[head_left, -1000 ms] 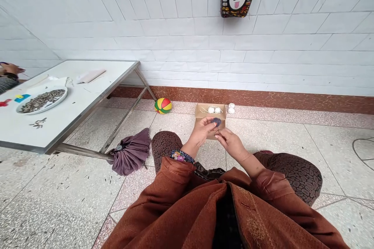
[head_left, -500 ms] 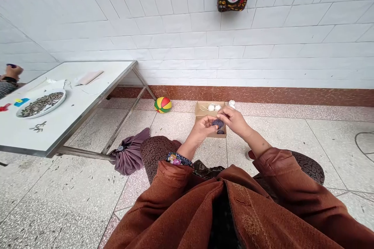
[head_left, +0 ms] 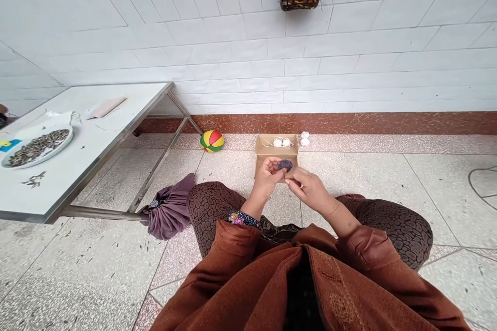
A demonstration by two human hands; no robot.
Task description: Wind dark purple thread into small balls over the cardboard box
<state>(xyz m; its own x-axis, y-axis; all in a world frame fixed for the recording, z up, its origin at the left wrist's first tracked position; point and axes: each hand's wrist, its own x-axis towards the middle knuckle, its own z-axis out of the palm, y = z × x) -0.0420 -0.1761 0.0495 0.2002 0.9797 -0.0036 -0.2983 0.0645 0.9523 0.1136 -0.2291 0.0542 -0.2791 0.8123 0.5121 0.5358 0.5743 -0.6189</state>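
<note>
Head view: over the cardboard box's (head_left: 264, 138) near part, my left grip (head_left: 266, 177) holds the dark yarn ball (head_left: 286, 165), presumably steadying it. My right grip (head_left: 310, 187), pinched narrow, sits just beside; any strand I cannot tell. The box's far part bears two white balls (head_left: 277, 142), likely against rolling.

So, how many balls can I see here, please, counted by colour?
White balls: 4 (2 in the cardboard box, 2 on the floor beside it)
Dark purple ball, in the left hand: 1
Red, yellow and green ball: 1
Total visible: 6
</note>
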